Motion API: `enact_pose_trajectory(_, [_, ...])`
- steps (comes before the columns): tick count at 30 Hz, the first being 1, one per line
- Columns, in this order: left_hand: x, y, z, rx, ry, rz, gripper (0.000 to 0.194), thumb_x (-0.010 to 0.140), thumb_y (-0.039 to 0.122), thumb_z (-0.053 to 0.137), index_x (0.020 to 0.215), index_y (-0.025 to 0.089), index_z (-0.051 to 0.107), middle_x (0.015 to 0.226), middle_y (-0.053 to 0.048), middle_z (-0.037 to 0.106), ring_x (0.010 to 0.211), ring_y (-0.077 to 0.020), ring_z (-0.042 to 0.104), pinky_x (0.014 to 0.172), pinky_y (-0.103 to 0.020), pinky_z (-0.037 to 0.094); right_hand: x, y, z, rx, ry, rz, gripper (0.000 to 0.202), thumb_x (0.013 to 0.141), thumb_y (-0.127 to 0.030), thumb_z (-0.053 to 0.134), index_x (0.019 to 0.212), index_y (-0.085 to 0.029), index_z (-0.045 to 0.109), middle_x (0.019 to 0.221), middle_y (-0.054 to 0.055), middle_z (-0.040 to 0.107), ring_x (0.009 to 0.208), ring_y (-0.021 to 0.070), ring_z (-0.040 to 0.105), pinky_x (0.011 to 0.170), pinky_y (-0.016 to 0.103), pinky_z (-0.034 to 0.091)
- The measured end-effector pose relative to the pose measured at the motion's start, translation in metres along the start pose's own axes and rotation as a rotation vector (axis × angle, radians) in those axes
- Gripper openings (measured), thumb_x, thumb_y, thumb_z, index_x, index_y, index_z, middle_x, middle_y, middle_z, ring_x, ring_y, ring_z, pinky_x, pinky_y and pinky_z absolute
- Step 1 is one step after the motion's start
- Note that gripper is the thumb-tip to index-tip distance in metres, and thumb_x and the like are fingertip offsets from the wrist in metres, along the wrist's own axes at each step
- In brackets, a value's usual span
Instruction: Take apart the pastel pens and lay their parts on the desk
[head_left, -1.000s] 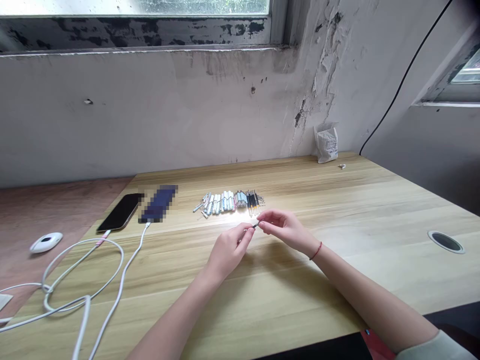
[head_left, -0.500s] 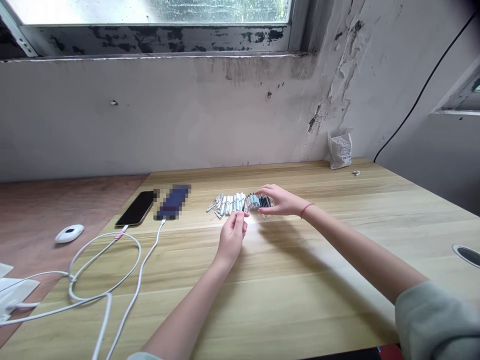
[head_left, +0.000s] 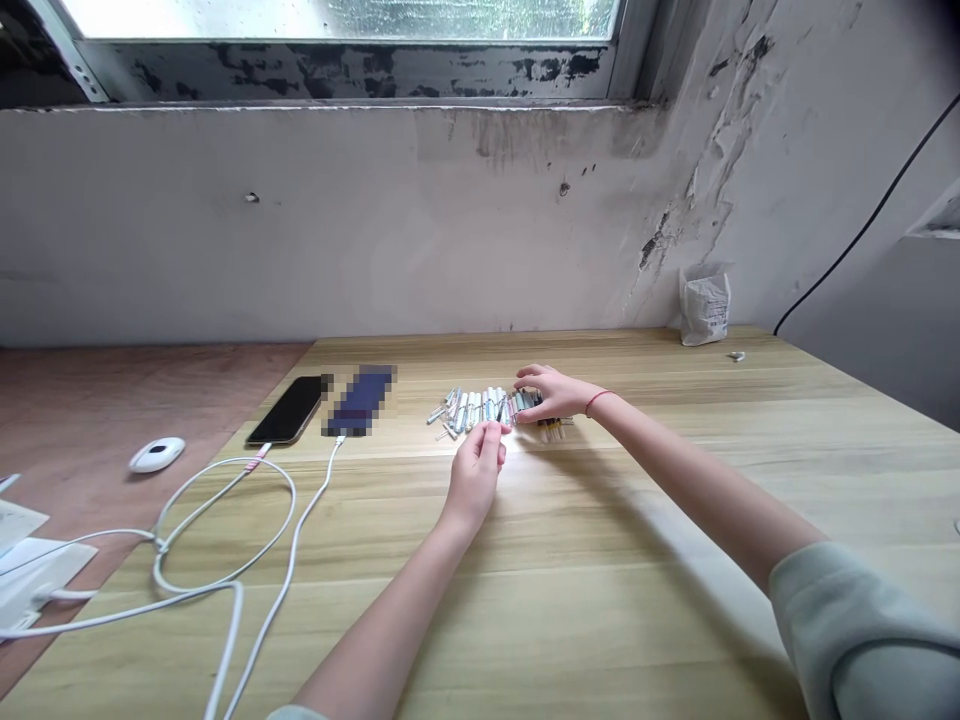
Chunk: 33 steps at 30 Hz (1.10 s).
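Observation:
A row of pens (head_left: 476, 408) lies side by side on the wooden table (head_left: 600, 600), the white and pale ones at the left, darker ones at the right. My left hand (head_left: 478, 462) is just in front of the row, thumb and fingers pinched on a thin dark pen (head_left: 501, 410). Over the right part of the row, my right hand (head_left: 553, 393) reaches in from the right with its fingers apart, hiding some pens. Yellow-and-white pen ends (head_left: 552, 432) show below it.
Two phones, a black one (head_left: 289, 410) and a blurred blue one (head_left: 361, 402), lie to the left with white cables (head_left: 289, 570). A white oval device (head_left: 156, 455) is farther left. At the back right stands a white bag (head_left: 705, 308) against the wall.
The camera view has turned slightly left, so the scene sits farther right. My right hand has moved left over the pens, covering more of the dark ones and uncovering yellow-and-white ends.

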<state>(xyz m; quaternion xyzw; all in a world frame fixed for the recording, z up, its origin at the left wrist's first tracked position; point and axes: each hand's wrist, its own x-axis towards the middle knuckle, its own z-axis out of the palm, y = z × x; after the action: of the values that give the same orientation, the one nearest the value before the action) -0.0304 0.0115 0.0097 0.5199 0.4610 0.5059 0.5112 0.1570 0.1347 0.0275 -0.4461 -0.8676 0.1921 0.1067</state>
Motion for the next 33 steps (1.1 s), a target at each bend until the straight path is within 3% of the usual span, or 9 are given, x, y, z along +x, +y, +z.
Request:
enact_pose_trajectory(3, [0.0,0.0,0.0,0.004,0.001,-0.002,0.035,0.087,0.05,0.041,0.089,0.018,0.055,0.059,0.006,0.037,0.047,-0.0058,0.028,0.045,-0.017,0.026,-0.001,-0.002,-0.002,0.041,0.048,-0.017,0.059,0.064,-0.057,0.068,0.11,-0.021,0.062,0.132,0.012,0.044,0.125,0.0322,0.037,0.099,0.043,0.037])
enact_pose_trajectory(5, [0.001,0.001,-0.001,0.002,0.002,-0.003,0.035,0.087,0.049,0.041,0.089,0.018,0.055,0.058,0.006,0.037,0.046,-0.0059,0.028,0.045,-0.017,0.026,-0.003,-0.007,-0.007,0.141,0.148,-0.031,0.056,0.063,-0.053,0.071,0.108,-0.02,0.062,0.126,0.013,0.05,0.119,0.0306,0.044,0.098,0.043,0.038])
enact_pose_trajectory(10, [0.002,0.002,-0.002,0.054,0.008,0.022,0.035,0.088,0.049,0.039,0.089,0.018,0.055,0.059,0.005,0.038,0.048,-0.007,0.031,0.048,-0.018,0.028,-0.03,-0.024,-0.016,0.829,0.443,0.033,0.062,0.071,-0.041,0.068,0.123,-0.021,0.041,0.092,0.006,0.065,0.081,0.0182,0.062,0.071,0.034,0.049])
enact_pose_trajectory(14, [-0.004,0.007,-0.001,0.288,-0.069,0.079,0.035,0.089,0.047,0.038,0.087,0.018,0.058,0.059,0.004,0.04,0.054,-0.0093,0.038,0.052,-0.02,0.031,-0.076,-0.039,-0.006,1.187,0.512,0.158,0.069,0.064,-0.032,0.076,0.119,-0.024,0.035,0.083,0.002,0.067,0.068,0.0139,0.061,0.064,0.029,0.048])
enact_pose_trajectory(18, [-0.016,0.016,0.005,0.541,-0.235,0.144,0.035,0.089,0.044,0.037,0.084,0.019,0.062,0.061,0.003,0.048,0.054,-0.0105,0.04,0.053,-0.021,0.029,-0.121,-0.046,0.014,1.277,0.541,0.305,0.046,0.072,-0.039,0.07,0.103,-0.023,0.041,0.088,0.007,0.069,0.07,0.0147,0.063,0.07,0.033,0.05])
enact_pose_trajectory(21, [-0.023,0.02,0.012,0.622,-0.301,0.195,0.036,0.09,0.042,0.035,0.082,0.019,0.062,0.064,0.002,0.054,0.057,-0.0114,0.044,0.055,-0.022,0.03,-0.138,-0.048,0.023,1.274,0.615,0.294,0.035,0.076,-0.041,0.066,0.094,-0.022,0.042,0.094,0.008,0.069,0.077,0.0159,0.065,0.075,0.035,0.051])
enact_pose_trajectory(26, [-0.026,0.021,0.017,0.667,-0.325,0.23,0.037,0.091,0.04,0.034,0.082,0.019,0.062,0.069,0.001,0.058,0.062,-0.0127,0.049,0.057,-0.022,0.032,-0.142,-0.056,0.024,1.194,0.682,0.159,0.03,0.079,-0.039,0.065,0.093,-0.023,0.043,0.09,0.006,0.07,0.085,0.0185,0.065,0.079,0.037,0.052])
enact_pose_trajectory(33, [-0.025,0.02,0.018,0.696,-0.342,0.247,0.036,0.092,0.04,0.034,0.083,0.019,0.062,0.069,0.002,0.058,0.062,-0.0121,0.049,0.06,-0.022,0.032,-0.142,-0.058,0.026,1.203,0.671,0.135,0.03,0.08,-0.04,0.064,0.092,-0.024,0.042,0.094,0.007,0.071,0.08,0.0168,0.065,0.08,0.038,0.052])
